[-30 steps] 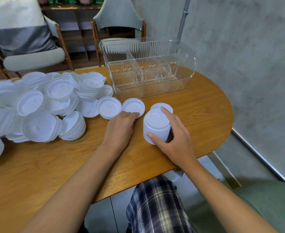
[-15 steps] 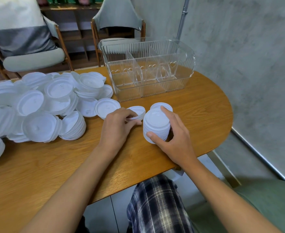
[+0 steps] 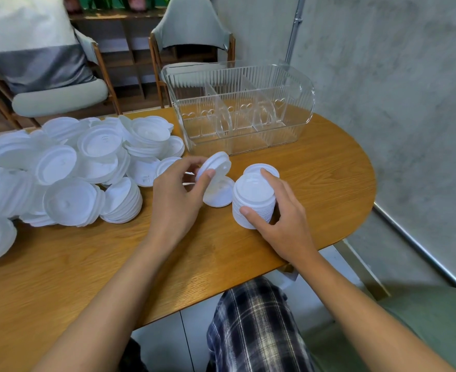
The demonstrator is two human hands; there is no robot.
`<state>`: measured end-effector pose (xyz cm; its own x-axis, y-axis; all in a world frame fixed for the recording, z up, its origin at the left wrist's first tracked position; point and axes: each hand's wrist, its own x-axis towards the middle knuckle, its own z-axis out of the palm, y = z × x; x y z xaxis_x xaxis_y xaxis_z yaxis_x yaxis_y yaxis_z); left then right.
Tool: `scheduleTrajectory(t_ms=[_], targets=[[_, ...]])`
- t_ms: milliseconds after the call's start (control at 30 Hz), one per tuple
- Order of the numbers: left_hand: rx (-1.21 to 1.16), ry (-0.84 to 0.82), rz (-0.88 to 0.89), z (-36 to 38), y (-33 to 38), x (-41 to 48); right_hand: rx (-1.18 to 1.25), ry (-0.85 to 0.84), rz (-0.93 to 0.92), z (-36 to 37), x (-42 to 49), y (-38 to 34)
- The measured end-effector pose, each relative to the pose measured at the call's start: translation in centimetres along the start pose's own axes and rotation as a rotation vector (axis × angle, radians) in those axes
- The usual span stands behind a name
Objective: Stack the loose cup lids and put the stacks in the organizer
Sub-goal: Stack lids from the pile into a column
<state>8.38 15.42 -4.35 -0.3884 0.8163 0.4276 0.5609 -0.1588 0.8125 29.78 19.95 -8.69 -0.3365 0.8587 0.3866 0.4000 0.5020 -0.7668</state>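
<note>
Oval wooden table [image 3: 315, 189], seen from a seat at its near edge. A big pile of loose lids [image 3: 68, 167], white plastic, covers the left half, some lying singly, some nested in short leaning bunches. A clear ribbed organizer [image 3: 237, 69] stands upright at the far side of the table, right of the pile, with dividers splitting it into compartments. The left hand [image 3: 176, 194] is raised just off the table, between pile and organizer; thumb and fingertips pinch a single lid [image 3: 216, 163] by its rim, holding it tilted on edge in the air. The right hand [image 3: 283, 218] wraps a neat stack [image 3: 251, 200] of lids standing on the table just right of the left hand: thumb low against the near side, forefinger across the top, the other fingers curled round the far side. A flat lid [image 3: 220, 196] lies on the wood below the tilted one, beside the stack. One more lid, the rear lid [image 3: 256, 169], sits behind the stack; whether the two touch is unclear.
</note>
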Motion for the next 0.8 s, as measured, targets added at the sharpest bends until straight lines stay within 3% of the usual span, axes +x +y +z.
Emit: scheduleTrajectory(t_ms=[233,367,600,800], targets=[[-0.301,0.028,-0.158,-0.4,1.2,0.6,0.005,0.001,-0.010,0.1,0.0,-0.1],[-0.431,-0.109,-0.288,0.3,1.8,0.4,0.017,0.014,-0.016,0.0,0.0,-0.3],[-0.103,-0.227,-0.042,2.6,0.7,-1.1,0.000,0.019,-0.037,0.1,0.0,-0.2],[0.015,-0.278,0.021,3.1,0.1,-0.8,0.011,0.017,-0.026,0.1,0.0,-0.2]])
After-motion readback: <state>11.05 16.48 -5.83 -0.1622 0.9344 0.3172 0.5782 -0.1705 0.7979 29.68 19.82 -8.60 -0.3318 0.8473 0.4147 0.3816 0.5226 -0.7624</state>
